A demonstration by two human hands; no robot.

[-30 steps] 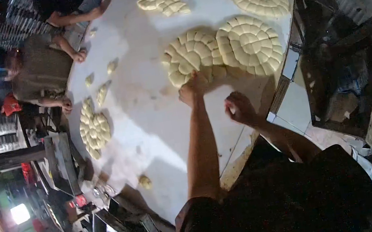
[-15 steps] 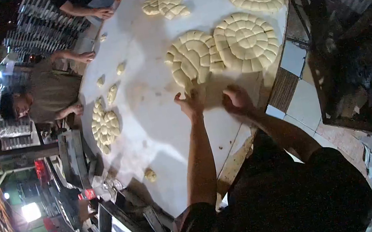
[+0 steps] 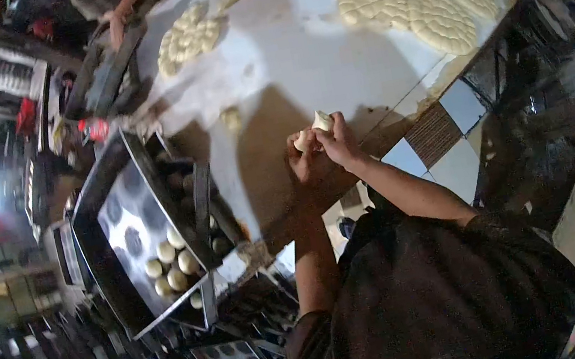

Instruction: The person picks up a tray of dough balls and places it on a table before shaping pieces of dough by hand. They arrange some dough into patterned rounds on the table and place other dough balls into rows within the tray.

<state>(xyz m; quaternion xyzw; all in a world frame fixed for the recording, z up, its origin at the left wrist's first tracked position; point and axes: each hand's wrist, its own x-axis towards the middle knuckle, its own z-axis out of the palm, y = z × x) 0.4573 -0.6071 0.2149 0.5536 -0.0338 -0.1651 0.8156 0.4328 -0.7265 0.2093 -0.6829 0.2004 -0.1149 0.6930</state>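
Left hand (image 3: 301,156): curling its fingers around a pale dough piece (image 3: 303,141).
Right hand (image 3: 339,144): pinching a second dough piece (image 3: 323,121) just beside it, at one o'clock.
Dough lump (image 3: 231,119): lying at the hands' ten o'clock.
Tray (image 3: 121,262): holding dough balls at eight o'clock.

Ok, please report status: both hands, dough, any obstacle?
Left hand holds one dough piece; right hand holds another piece. Dough balls on tray, left side. No obstacle seen near hands.
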